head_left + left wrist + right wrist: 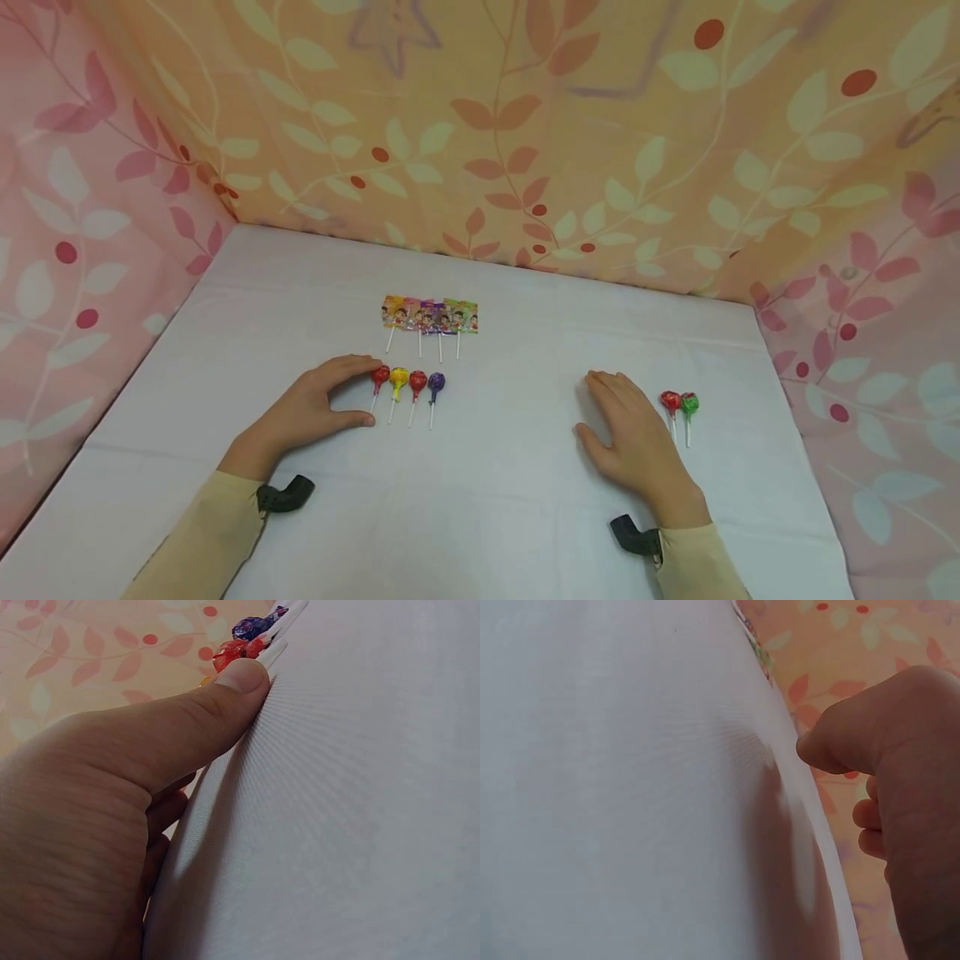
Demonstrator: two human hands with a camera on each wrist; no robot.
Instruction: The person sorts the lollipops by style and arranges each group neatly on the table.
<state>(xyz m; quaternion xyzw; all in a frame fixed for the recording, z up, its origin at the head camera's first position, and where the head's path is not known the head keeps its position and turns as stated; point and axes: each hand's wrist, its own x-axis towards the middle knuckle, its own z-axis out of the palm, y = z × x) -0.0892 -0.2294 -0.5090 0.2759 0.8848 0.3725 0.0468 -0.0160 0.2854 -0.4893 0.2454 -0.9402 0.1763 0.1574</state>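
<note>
Four round lollipops stand side by side in a row: a red one point(380, 376), a yellow one point(398, 378), another red one point(417, 381) and a purple one point(437, 382). My left hand point(311, 404) is at the row's left end, index fingertip right at the first red head and thumb near the bottom of its stick. In the left wrist view, the thumb point(241, 676) overlaps the lollipop row. My right hand point(633, 437) hovers with relaxed fingers, just left of a red lollipop point(671, 402) and a green lollipop point(690, 403); nothing is in its grasp.
Behind the row lie several flat lollipops in printed wrappers point(429, 317), overlapping, sticks toward me. A white cloth point(517, 500) covers the table. Patterned fabric walls point(480, 125) close off the back and both sides.
</note>
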